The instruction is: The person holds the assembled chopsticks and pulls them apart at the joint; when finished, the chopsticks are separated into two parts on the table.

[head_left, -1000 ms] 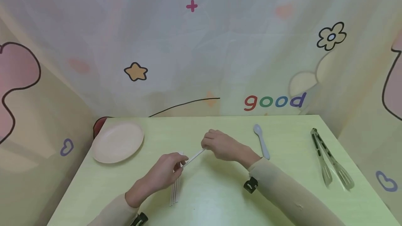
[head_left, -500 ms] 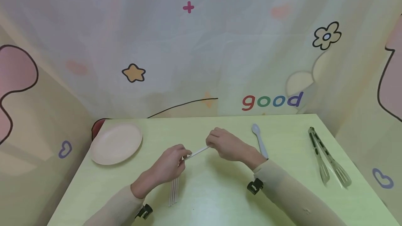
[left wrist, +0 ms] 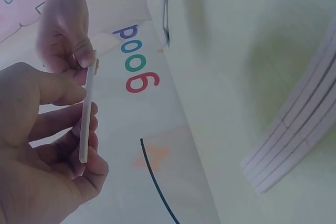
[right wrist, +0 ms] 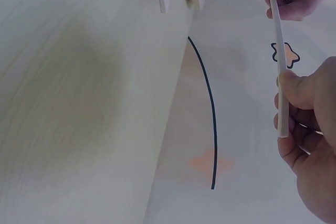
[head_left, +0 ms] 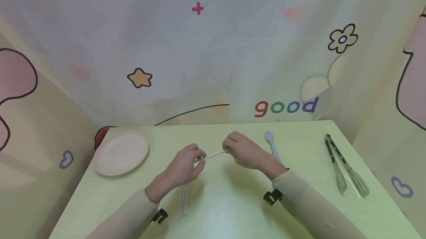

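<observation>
A single white chopstick (head_left: 214, 154) is held in the air above the table, slanting up slightly to the right. My left hand (head_left: 184, 167) pinches it between thumb and fingers, as the left wrist view shows along the chopstick (left wrist: 88, 114). At the other end my right hand (head_left: 245, 152) grips it, thumb pressed on top of the chopstick (right wrist: 281, 93) and fingers curled beneath. Below the left hand, several more chopsticks (head_left: 183, 202) lie side by side on the table, their far ends hidden by that hand.
A pale round plate (head_left: 121, 154) stands at the table's back left. Behind the right wrist lies a light blue spoon (head_left: 273, 146), its handle end partly covered. Metal tongs (head_left: 346, 167) rest at the right. A printed curtain (head_left: 186, 47) closes off the back of the table (head_left: 226, 209).
Both hands have risen a little and shifted right with the chopstick, which now lies nearer level. The left hand has moved up away from the chopsticks on the table.
</observation>
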Tool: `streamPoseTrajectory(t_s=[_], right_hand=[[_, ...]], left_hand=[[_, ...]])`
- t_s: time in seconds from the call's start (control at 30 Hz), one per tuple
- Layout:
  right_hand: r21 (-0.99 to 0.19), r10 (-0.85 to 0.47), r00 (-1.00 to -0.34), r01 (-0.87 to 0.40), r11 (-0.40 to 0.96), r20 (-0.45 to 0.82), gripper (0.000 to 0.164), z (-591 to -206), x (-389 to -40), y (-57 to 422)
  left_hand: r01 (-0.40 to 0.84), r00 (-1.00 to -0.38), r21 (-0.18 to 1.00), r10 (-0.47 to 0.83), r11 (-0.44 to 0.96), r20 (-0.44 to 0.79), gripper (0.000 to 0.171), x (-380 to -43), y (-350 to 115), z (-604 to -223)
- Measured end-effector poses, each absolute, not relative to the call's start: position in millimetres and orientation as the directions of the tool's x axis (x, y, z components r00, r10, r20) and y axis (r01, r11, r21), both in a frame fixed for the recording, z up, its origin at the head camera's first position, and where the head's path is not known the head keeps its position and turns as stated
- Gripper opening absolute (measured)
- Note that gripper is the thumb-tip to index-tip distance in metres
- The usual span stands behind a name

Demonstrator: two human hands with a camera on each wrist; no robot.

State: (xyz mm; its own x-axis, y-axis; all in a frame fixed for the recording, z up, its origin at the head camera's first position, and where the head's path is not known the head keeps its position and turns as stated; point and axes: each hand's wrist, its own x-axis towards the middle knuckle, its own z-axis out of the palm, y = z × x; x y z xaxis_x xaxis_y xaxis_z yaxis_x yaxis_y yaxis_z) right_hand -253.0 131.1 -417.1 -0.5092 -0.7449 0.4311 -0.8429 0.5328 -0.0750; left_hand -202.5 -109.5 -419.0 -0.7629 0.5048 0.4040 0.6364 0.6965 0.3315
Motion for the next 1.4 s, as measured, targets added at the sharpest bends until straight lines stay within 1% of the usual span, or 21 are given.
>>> streamPoseTrajectory(t_s=[0.13,0.33,0.47,0.6,0.9,1.07,1.2,1.3,1.4], right_hand=[[-0.078,-0.735,-0.530,-0.829,0.553,0.423,0.010,-415.6,-249.8,133.4],[-0.101,-0.724,-0.584,-0.799,0.593,0.368,0.009,-413.4,-243.6,136.4],[-0.124,-0.711,-0.616,-0.779,0.615,0.339,0.007,-409.6,-238.2,137.4],[-0.128,-0.704,-0.628,-0.769,0.626,0.331,0.006,-406.4,-233.5,138.4],[-0.111,-0.717,-0.606,-0.784,0.611,0.345,0.005,-399.6,-226.7,142.6],[-0.073,-0.732,-0.595,-0.790,0.609,0.332,0.006,-394.2,-221.8,147.1],[-0.033,-0.741,-0.557,-0.807,0.590,0.375,0.011,-392.9,-217.0,151.0],[-0.019,-0.736,-0.533,-0.815,0.579,0.418,0.014,-392.5,-215.9,153.2],[-0.033,-0.734,-0.527,-0.821,0.570,0.428,0.014,-392.1,-218.1,157.0]], left_hand=[[0.628,-0.770,0.324,0.504,0.707,0.392,0.008,-206.5,-106.4,-415.7],[0.614,-0.785,0.344,0.508,0.710,0.355,0.007,-211.3,-105.4,-413.4],[0.623,-0.780,0.338,0.526,0.705,0.340,0.006,-215.2,-105.4,-412.0],[0.644,-0.763,0.323,0.551,0.693,0.339,0.005,-218.3,-105.6,-408.0],[0.685,-0.727,0.299,0.597,0.664,0.339,0.005,-221.1,-105.8,-404.4],[0.725,-0.687,0.268,0.636,0.635,0.351,0.005,-221.6,-103.8,-398.3],[0.749,-0.659,0.240,0.660,0.618,0.361,0.004,-220.1,-103.5,-392.1],[0.773,-0.619,0.161,0.673,0.614,0.405,0.003,-217.9,-102.2,-390.4],[0.800,-0.558,0.071,0.695,0.596,0.452,0.003,-218.5,-101.2,-391.0]])
